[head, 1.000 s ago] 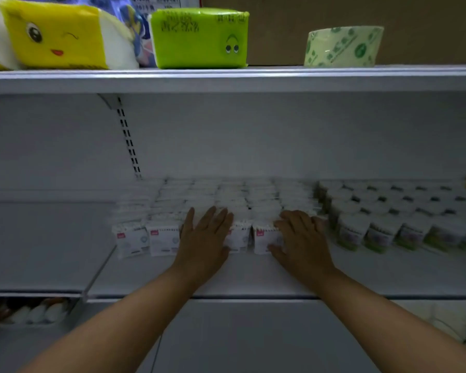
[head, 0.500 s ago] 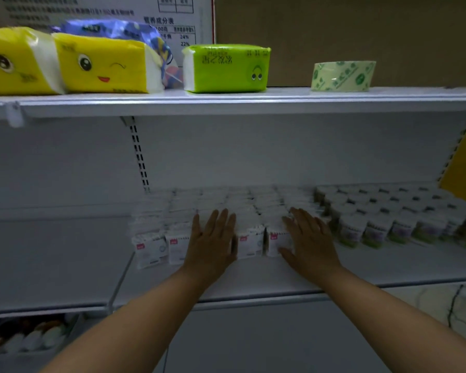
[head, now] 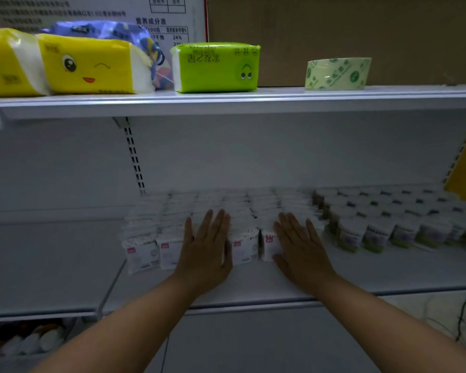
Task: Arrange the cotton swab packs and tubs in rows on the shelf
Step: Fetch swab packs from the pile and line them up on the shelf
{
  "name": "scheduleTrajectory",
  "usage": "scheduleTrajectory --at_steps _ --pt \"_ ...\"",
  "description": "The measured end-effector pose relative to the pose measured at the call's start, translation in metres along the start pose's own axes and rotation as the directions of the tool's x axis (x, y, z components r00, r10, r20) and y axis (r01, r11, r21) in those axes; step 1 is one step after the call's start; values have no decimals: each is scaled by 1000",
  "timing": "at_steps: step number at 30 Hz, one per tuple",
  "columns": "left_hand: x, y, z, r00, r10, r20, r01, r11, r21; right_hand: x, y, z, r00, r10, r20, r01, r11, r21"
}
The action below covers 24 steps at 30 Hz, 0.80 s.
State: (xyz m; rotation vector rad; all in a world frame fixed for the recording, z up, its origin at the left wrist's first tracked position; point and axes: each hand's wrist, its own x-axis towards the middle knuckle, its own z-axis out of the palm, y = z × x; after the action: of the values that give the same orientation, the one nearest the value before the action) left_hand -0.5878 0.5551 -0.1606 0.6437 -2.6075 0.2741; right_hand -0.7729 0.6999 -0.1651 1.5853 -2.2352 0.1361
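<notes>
Far left on the upper shelf (head: 253, 103), two yellow tissue packs (head: 92, 63) side by side, the right one printed with a winking face; behind them a blue-purple pack (head: 105, 29), partly hidden. Next along, a green tissue pack (head: 215, 67) lying flat, then, well apart, a roll of pale green printed tape (head: 336, 74) near the front edge. Down on the white shelf (head: 388, 270) below, cotton swab packs (head: 170, 249) standing upright in tight rows from front to back, small red labels at the top left of the front faces. Flat against the front-row pack third from the left, the left grip (head: 206, 251), released, fingers straight and close together, fingertips reaching over the rows behind. Pack faces showing between the two hands. At the right end of the block, the right grip (head: 299, 249), likewise released, fingers straight and slightly spread over the pack tops, thumb against a front face with a red label. Just beside the packs, further right, cotton swab tubs (head: 379, 232) in slanting rows, pale lids on top, green and purple labels on the sides, front row set back from the shelf edge
</notes>
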Motion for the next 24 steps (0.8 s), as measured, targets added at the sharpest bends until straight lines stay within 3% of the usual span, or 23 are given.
scheduleTrajectory --at_steps 3,6,11,14,20,24 --pt "6 10 4 993 71 91 -83 988 131 1 3 3 996 -44 -73 41 998 -36" --pt "14 7 16 988 6 156 -36 981 190 0 5 5 999 -26 -43 25 1000 -18" --pt "11 2 5 991 56 120 -72 990 125 -5 8 13 999 -10 44 11 1000 -22" --pt "-1 -7 -12 992 112 59 -117 989 95 -7 -1 0 1000 -17 -25 17 1000 19" --pt "-48 -87 -25 985 -138 104 122 982 144 14 -55 -20 981 -144 -127 146 989 8" --pt "-66 -115 -26 975 -168 143 138 971 197 27 -107 -17 944 -304 -131 310 950 29"
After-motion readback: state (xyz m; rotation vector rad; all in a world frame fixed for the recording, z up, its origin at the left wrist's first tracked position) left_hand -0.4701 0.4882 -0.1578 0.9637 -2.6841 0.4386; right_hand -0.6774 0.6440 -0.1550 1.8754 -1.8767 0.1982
